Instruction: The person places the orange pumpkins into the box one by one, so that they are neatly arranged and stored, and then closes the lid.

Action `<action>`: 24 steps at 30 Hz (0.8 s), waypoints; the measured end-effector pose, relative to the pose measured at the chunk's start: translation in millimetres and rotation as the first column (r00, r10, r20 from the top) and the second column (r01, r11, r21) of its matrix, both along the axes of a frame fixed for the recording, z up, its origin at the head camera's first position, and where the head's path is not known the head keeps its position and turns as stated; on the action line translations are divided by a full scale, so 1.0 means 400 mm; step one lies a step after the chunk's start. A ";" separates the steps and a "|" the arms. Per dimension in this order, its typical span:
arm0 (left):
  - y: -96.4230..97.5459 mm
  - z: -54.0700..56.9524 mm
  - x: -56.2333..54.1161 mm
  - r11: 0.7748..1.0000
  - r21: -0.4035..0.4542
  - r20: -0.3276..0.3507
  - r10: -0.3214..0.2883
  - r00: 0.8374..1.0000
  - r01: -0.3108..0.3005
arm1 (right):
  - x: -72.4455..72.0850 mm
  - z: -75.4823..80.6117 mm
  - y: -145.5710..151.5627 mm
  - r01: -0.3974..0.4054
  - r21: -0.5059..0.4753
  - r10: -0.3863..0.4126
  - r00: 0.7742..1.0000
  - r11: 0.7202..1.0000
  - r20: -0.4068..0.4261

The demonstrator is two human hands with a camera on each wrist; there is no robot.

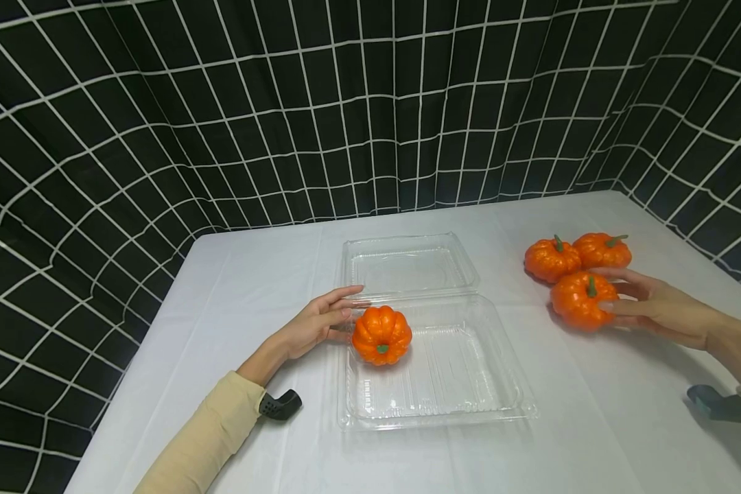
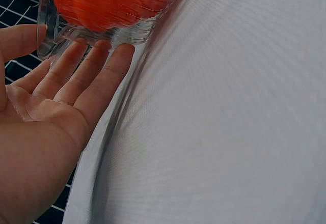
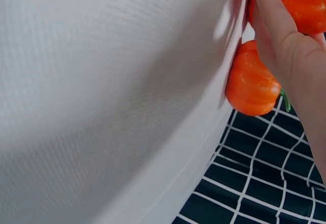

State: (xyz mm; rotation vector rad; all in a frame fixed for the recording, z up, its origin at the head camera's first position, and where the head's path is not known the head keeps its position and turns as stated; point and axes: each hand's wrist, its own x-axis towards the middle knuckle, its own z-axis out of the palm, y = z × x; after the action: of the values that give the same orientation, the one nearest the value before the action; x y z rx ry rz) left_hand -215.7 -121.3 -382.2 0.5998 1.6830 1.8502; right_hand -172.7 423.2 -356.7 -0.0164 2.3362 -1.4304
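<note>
Left hand [image 1: 313, 326]: fingers spread, at the clear plastic clamshell [image 1: 463, 363]
Right hand [image 1: 663, 309]: I grip the nearest loose pumpkin [image 1: 575, 302]
Boxed pumpkin [image 1: 381, 335]: clamshell's near half, left side
Pumpkin pair [image 1: 552, 261]: just behind my gripped one

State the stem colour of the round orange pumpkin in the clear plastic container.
Green stem; the head view shows it best.

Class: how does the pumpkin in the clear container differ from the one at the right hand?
The left pumpkin is inside the container, the right pumpkin outside. The left pumpkin's stem tips toward the viewer; the right pumpkin's points up. Both are orange with green stems.
</note>
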 end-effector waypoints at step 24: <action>-0.001 -0.009 -0.008 1.000 -0.006 -0.003 0.000 1.000 0.000 | 0.004 0.046 -0.094 0.089 -0.199 -0.122 0.979 0.976 -0.163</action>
State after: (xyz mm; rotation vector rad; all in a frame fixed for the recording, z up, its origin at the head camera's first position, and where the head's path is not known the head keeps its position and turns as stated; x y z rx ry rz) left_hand -218.8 -121.9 -385.9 0.6005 1.6894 1.8446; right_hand -171.2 385.6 -338.5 -0.0744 2.3575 -1.7679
